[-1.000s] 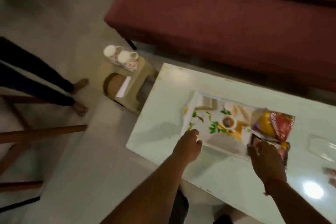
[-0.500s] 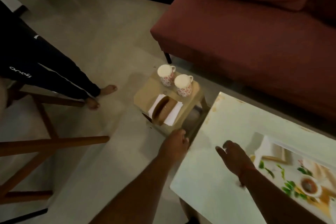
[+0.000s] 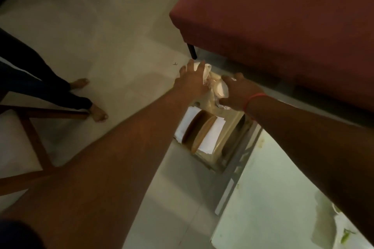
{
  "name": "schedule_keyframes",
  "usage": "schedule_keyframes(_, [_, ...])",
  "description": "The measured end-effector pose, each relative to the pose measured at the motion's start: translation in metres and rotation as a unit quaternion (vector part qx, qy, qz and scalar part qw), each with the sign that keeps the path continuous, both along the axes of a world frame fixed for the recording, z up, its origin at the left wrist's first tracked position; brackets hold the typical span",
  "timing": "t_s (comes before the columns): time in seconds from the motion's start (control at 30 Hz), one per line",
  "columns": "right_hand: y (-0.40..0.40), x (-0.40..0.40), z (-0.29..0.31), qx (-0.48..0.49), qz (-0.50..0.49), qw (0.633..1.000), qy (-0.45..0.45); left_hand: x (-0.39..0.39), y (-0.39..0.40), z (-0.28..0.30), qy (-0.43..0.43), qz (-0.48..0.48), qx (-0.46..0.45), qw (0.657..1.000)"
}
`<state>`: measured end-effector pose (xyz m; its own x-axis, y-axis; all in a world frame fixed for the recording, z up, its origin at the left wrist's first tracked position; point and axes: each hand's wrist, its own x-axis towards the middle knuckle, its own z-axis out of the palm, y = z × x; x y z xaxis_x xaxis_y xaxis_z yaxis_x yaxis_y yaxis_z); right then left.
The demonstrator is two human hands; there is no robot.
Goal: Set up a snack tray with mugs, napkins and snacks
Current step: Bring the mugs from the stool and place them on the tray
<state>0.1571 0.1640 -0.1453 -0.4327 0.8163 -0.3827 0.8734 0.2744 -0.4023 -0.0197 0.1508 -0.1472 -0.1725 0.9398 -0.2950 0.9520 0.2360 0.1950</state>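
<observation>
Both arms out over the stool (image 3: 210, 105), which I take as my landmark.

Left hand (image 3: 191, 82): on the far left corner of the stool, fingers curled over the rim of the left mug (image 3: 206, 73). Looks wrapped on it, though the palm hides the mug body, so I can't confirm a firm hold. The mug pokes out past the fingertips, on the sofa (image 3: 283, 26) side.

Right hand (image 3: 237, 92): just right of that, on the far right part of the stool top, fingers spread around the right mug (image 3: 220, 92), thumb below, near its base. Contact seems made; closed grip I can't tell.

The two mugs stand side by side, close enough that they may be touching, I can't say. Each hand has its own mug directly under it, neither needs to cross. Long axes appear roughly upright, blur makes it uncertain.

Nearer my side of the stool: the napkins (image 3: 210, 137) in a wooden holder (image 3: 199, 133), untouched.

The bench (image 3: 273, 198) lies to the stool's right and nearer me; the tray itself is barely in frame at lower right.

My read: the lift goes straight up, then swings right and back toward the bench. Risk is the mugs knocking together on lift-off.
</observation>
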Motion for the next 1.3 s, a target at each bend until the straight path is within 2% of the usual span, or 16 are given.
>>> schedule_keyframes(0.23, [0.004,-0.011,-0.017,0.038,-0.007,0.999,0.006,-0.004,0.032,-0.020,-0.007,-0.003,-0.041,0.999])
schedule_keyframes(0.5, [0.002,-0.016,-0.014,0.024,-0.048,0.998,0.017,0.012,0.031,-0.015,0.009,0.002,0.001,1.000])
schedule_keyframes(0.67, [-0.028,0.039,0.005,0.019,-0.101,0.990,0.097,0.060,0.020,0.013,0.016,-0.070,0.050,0.996])
schedule_keyframes(0.73, [-0.052,0.079,0.018,0.020,-0.156,0.981,0.116,0.092,0.013,0.027,0.015,-0.121,0.070,0.990])
schedule_keyframes(0.9, [-0.133,0.197,0.041,-0.005,-0.319,0.940,0.118,0.199,-0.021,0.051,0.018,-0.246,0.077,0.966])
schedule_keyframes(1.03, [-0.205,0.292,0.035,-0.034,-0.455,0.884,0.104,0.307,-0.060,0.053,0.003,-0.348,0.055,0.936])
schedule_keyframes(1.3, [-0.302,0.422,0.000,-0.075,-0.601,0.791,0.089,0.510,-0.145,0.019,-0.030,-0.498,0.007,0.867])
